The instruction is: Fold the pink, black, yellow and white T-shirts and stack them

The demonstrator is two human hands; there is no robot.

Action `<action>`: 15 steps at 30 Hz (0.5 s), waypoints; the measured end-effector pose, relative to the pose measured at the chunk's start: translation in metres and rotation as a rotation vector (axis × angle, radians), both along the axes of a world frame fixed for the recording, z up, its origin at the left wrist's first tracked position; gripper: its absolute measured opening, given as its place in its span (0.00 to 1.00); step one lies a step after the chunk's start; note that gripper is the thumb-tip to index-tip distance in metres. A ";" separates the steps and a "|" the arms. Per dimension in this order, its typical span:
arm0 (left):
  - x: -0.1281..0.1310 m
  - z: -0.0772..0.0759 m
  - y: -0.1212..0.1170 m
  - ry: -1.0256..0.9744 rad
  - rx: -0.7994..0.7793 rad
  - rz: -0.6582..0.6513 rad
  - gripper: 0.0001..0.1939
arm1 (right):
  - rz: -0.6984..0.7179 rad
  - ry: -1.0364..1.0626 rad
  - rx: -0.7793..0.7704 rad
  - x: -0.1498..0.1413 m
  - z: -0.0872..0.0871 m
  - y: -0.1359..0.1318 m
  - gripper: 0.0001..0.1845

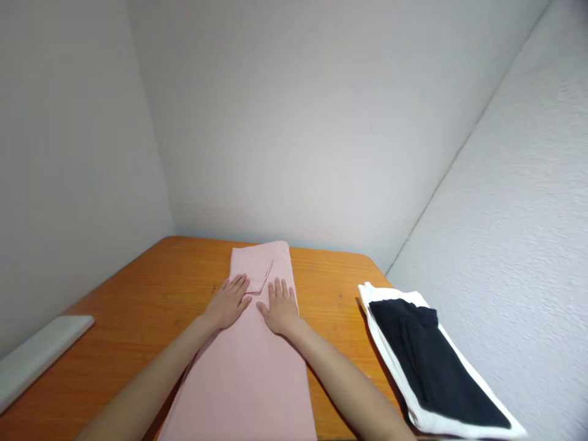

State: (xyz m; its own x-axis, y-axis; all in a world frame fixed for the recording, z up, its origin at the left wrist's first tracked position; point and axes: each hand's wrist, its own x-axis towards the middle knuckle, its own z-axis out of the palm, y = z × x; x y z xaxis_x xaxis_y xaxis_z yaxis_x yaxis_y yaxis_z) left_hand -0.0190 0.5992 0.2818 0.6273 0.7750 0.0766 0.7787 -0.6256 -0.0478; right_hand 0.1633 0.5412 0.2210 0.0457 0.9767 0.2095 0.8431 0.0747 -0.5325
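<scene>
A long pink cloth (248, 373), folded into a narrow strip, lies lengthwise down the middle of the orange wooden table (138, 306). My left hand (228, 302) rests flat on it with fingers stretched out, palm down. Right beside it, my right hand (281, 306) also lies flat on the cloth, fingers spread. Between the two hands a small folded seam or corner of the pink cloth shows. Neither hand holds anything.
A stack of folded cloths, black (432, 361) on top of white (459, 422), lies at the table's right edge. A pale flat bar (37, 352) sits at the left edge. Grey walls close in the table at the back and both sides.
</scene>
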 end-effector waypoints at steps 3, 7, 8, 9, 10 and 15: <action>0.008 0.008 0.002 0.018 0.027 0.015 0.30 | 0.006 -0.005 0.008 0.001 0.002 -0.002 0.42; 0.023 0.029 -0.017 -0.008 0.102 0.055 0.29 | 0.057 -0.008 -0.001 0.014 0.021 -0.007 0.37; 0.024 0.034 -0.029 -0.016 0.124 0.058 0.29 | 0.072 0.000 0.015 0.017 0.024 -0.014 0.36; 0.022 0.039 -0.046 -0.033 0.151 0.062 0.30 | 0.081 0.017 0.042 0.020 0.025 -0.025 0.36; 0.016 0.042 -0.066 -0.067 0.180 0.065 0.30 | 0.082 0.045 0.080 0.023 0.026 -0.040 0.35; -0.060 0.018 -0.204 -0.632 0.326 0.204 0.18 | 0.005 0.399 0.361 0.035 0.010 -0.175 0.18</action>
